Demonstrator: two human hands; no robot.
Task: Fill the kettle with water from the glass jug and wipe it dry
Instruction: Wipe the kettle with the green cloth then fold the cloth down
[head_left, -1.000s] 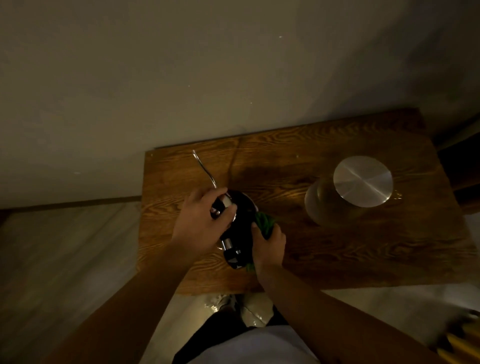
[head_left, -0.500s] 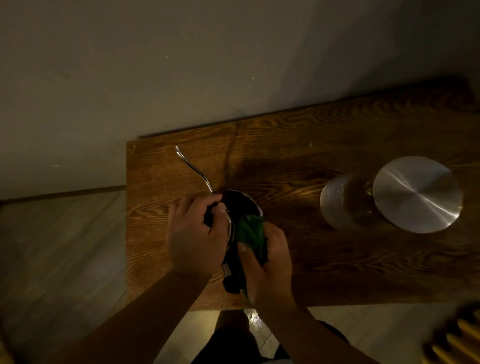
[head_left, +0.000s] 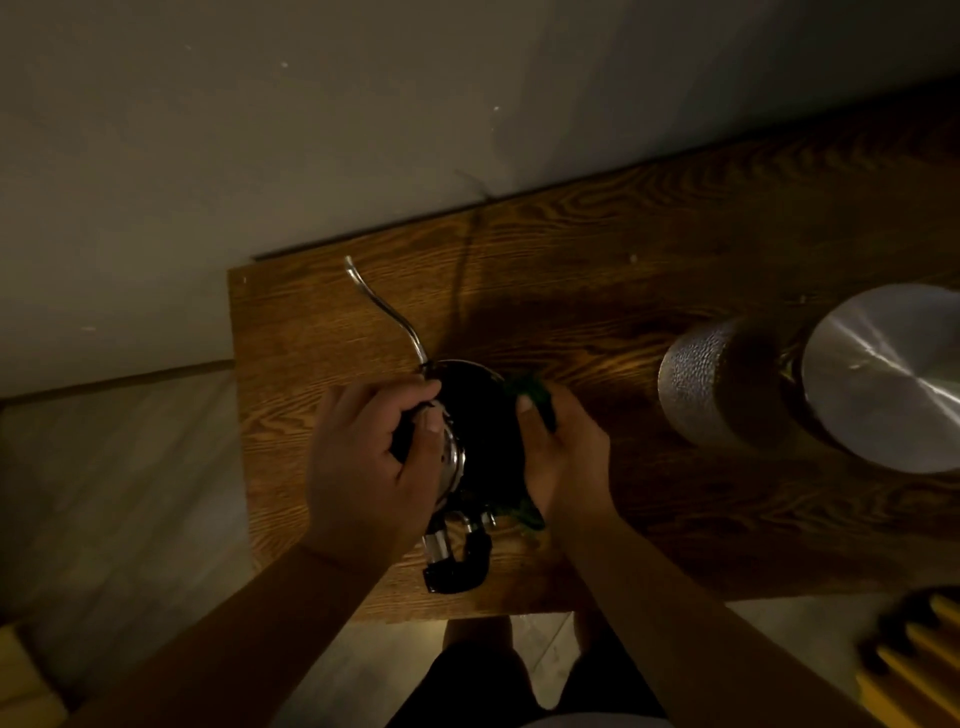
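Note:
A dark kettle (head_left: 480, 436) with a thin silver gooseneck spout (head_left: 384, 306) and a black handle (head_left: 460, 566) stands on the wooden table (head_left: 597, 270). My left hand (head_left: 374, 462) grips the knob of its lid from above. My right hand (head_left: 563, 457) presses a green cloth (head_left: 535, 397) against the kettle's right side. The glass jug (head_left: 722, 384) with a round metal lid (head_left: 883, 374) stands to the right, apart from both hands.
A pale wall runs behind the table. The table's left edge and near edge lie close to the kettle. Yellow slats (head_left: 919, 660) show at the lower right, and my legs stand on the light floor below the table.
My right hand with the green cloth has slid from the kettle's near side round to its right side. My left hand keeps hold of the lid. The view has shifted left and closer.

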